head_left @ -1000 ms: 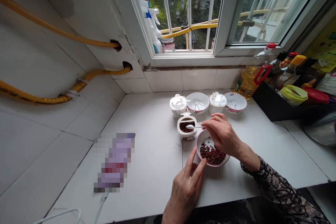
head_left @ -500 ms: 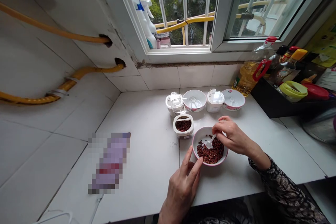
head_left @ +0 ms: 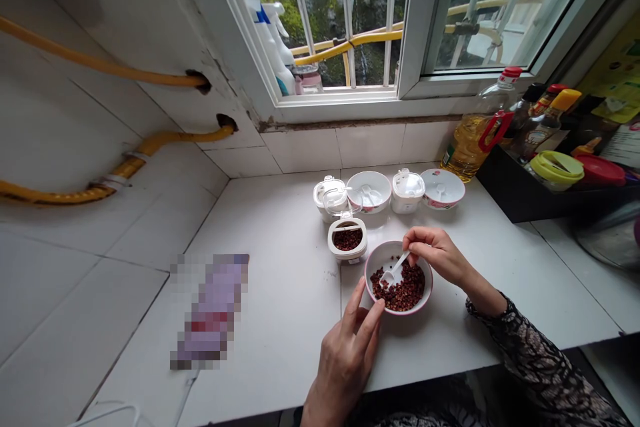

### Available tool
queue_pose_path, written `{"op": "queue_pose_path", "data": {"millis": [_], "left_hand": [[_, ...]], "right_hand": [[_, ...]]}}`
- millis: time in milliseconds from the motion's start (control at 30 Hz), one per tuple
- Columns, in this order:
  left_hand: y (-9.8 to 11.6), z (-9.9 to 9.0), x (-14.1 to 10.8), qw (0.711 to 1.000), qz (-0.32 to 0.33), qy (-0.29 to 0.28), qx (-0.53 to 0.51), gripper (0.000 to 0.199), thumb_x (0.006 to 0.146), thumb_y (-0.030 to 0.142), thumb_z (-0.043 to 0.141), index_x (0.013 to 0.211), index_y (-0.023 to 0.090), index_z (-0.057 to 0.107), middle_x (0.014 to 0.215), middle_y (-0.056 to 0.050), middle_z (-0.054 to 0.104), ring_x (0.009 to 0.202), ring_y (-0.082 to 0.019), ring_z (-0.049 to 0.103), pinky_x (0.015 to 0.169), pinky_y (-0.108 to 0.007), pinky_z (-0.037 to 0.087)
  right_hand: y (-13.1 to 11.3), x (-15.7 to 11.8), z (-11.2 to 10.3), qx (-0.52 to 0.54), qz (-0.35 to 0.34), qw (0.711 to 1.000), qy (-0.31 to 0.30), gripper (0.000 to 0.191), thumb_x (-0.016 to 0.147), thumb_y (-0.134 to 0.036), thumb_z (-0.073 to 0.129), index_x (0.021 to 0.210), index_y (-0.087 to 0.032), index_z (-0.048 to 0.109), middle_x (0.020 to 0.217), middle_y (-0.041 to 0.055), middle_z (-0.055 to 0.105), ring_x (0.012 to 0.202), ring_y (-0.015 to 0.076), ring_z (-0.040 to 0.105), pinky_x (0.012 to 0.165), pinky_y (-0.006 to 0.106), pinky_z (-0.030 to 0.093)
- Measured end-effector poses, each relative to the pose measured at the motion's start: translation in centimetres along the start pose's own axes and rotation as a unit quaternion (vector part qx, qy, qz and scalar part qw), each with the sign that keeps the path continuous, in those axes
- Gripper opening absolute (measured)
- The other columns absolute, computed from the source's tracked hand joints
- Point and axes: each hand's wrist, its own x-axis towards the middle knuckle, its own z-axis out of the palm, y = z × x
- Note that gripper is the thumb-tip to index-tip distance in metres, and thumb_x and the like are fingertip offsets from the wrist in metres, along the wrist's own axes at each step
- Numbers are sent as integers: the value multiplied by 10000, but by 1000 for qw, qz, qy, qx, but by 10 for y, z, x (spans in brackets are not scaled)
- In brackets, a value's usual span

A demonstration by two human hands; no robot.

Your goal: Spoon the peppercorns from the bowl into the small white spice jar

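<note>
A white bowl with a pink rim (head_left: 424, 303) holds reddish-brown peppercorns (head_left: 410, 288). My left hand (head_left: 345, 347) steadies it, fingertips on the rim at its left and near side. Pinched in my right hand (head_left: 436, 253) is the handle of a small white spoon (head_left: 390, 276), whose scoop rests low among the peppercorns at the bowl's left. Just behind and left of the bowl stands a white seasoning jar (head_left: 347, 253), its clear lid raised and similar dark peppercorns inside.
Along the wall are two lidded white jars (head_left: 327, 195) (head_left: 407, 192) and two floral bowls (head_left: 370, 207) (head_left: 444, 203) with small spoons. An oil bottle (head_left: 467, 140) and a black condiment box (head_left: 515, 193) stand right. A blurred purple item (head_left: 215, 310) lies left with a white cable (head_left: 186, 390).
The spoon's scoop has moved left and toward me within the bowl, and more of its handle shows. My left hand stays at the rim.
</note>
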Motion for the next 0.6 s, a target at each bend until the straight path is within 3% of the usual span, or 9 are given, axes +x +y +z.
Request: {"op": "queue_pose_path", "data": {"millis": [367,600], "left_hand": [[-1,3,-1,1000,4,0,-7,392,930,44,514,1308,144,545,1456,-244,457,877,-147,698,708,-240,574],[-2,6,-4,1000,1,-1,-3,413,941,62,505,1339,169,530,1476,-227,444,895,-153,701,713,-245,576]], "right_hand": [[0,6,-3,106,63,991,43,87,667,-248,588,660,-181,643,496,-9,618,510,133,541,596,287,449],[-12,16,2,117,1,989,86,125,735,-300,626,756,-178,642,595,6,658,597,151,599,672,317,486]]}}
